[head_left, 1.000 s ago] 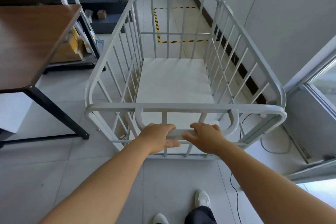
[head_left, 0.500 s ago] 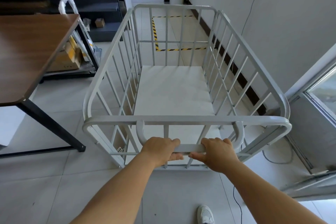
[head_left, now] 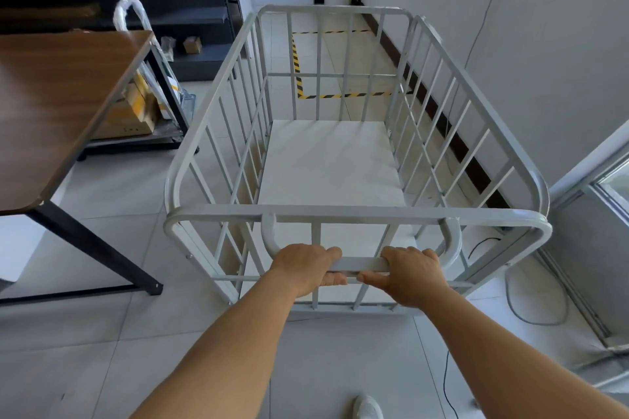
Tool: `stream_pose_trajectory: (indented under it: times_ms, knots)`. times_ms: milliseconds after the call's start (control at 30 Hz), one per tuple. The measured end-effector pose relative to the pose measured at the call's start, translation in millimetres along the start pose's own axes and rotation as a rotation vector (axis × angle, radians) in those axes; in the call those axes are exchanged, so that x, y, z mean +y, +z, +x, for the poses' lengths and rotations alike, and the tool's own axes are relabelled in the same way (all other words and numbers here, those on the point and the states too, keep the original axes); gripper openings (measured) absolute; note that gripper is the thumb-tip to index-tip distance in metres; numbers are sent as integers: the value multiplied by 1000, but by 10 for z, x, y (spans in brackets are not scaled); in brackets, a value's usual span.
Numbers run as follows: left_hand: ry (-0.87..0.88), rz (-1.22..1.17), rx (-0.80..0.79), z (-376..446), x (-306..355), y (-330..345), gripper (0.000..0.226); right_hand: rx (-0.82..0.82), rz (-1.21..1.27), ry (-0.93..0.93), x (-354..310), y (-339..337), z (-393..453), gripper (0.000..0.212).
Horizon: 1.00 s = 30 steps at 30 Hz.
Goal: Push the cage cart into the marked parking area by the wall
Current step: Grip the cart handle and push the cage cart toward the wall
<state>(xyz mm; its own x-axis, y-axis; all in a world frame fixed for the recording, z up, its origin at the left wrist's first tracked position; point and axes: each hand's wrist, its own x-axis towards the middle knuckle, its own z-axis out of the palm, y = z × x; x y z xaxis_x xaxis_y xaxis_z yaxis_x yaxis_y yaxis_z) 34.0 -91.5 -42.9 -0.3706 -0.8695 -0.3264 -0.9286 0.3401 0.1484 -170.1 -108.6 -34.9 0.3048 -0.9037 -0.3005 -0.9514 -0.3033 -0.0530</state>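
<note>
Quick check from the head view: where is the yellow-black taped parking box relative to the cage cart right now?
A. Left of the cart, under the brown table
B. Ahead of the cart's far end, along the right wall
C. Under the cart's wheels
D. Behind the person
B: the striped tape shows through the far bars of the cage cart, on the floor by the right-hand wall, with both hands on the handle.
</note>
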Motion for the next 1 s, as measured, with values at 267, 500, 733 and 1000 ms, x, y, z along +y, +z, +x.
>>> stream_pose_trajectory:
  times_ms: [267, 500, 733, 1000]
  knots:
    - [11, 6, -5, 518, -347, -235, 50, 28, 8, 20, 77, -144, 643, 58]
    - [-8, -1, 1, 979, -795, -508, 43, 25, 37, 20, 27, -367, 1314, 60]
    - [-15, -2, -22, 1423, -1243, -744, 42, 47, 49, 28, -24, -530, 1945, 60]
    - [30, 40, -47, 1876, -1882, -997, 45, 59, 67, 73, -232, -725, 2630, 61]
